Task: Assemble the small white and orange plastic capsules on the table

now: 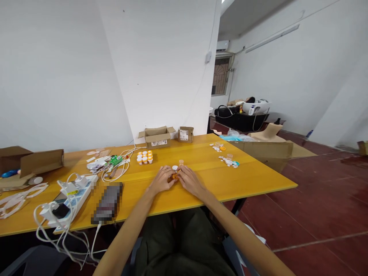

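My left hand and my right hand meet over the front middle of the table. Both have bent fingers closed around a small orange plastic piece, partly hidden by the fingers. Just beyond the fingertips lie a white round part and a small clear cup. Farther back on the left stands a tight group of small containers with white and orange parts.
Two cardboard boxes, an open one and a smaller one, stand by the wall. Loose white, orange and teal parts lie right. A phone, a power strip and tangled cables occupy the left. The table's edge slants at right.
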Demonstrator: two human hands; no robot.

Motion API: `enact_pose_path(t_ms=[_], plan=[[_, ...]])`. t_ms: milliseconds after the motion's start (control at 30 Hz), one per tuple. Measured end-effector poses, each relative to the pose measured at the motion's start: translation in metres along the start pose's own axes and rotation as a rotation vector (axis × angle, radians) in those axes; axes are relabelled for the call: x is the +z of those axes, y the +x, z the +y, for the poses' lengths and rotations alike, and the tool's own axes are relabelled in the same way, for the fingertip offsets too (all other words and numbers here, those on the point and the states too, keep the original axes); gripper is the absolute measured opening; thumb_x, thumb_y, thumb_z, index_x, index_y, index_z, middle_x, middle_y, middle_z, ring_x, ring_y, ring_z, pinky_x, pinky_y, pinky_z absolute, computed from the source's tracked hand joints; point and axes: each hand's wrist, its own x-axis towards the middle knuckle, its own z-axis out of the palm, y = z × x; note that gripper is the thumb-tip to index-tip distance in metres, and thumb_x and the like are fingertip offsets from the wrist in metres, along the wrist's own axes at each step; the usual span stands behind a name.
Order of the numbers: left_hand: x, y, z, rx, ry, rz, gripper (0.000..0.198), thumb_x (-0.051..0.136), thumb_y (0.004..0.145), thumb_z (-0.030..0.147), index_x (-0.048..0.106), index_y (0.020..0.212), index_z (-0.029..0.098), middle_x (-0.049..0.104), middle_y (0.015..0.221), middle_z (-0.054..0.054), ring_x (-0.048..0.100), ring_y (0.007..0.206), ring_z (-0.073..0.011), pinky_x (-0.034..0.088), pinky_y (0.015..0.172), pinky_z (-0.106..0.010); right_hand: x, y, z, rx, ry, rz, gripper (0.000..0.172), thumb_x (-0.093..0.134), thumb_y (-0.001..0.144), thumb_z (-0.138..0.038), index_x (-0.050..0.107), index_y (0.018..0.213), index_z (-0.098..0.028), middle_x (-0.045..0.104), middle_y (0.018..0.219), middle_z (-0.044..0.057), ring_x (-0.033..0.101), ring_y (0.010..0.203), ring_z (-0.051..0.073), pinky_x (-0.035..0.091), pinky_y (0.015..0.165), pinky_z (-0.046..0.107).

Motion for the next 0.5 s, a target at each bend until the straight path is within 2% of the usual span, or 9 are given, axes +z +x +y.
enact_pose_path(t_ms=[300,500], plan=[[-0.0012,0.0005,0.0018,-0.031,-0.013,-0.04,0.02,0.059,0.091,0.032,0.069,0.107,0.028,0.072,0.101,-0.008,0.058,0.101,-0.0265,0.043,0.092,-0.045,0.0033,0.001,0.0011,-0.022,-0.059,-0.049,0.023,0.048,0.095,-0.011,0.067,0.1,-0.022,0.067,0.109,0.011,0.062,0.103,0.023,0.053,0.091,0.038],[0.0008,-0.0003,-0.0012,-0.007,-0.034,-0.01,0.017,0.062,0.09,0.031,0.07,0.104,0.028,0.072,0.099,-0.006,0.059,0.1,-0.0257,0.043,0.093,-0.044,0.0042,0.0019,0.0019,-0.041,-0.05,-0.044,0.025,0.048,0.093,-0.007,0.067,0.099,-0.022,0.067,0.112,0.011,0.062,0.106,0.024,0.053,0.092,0.038]])
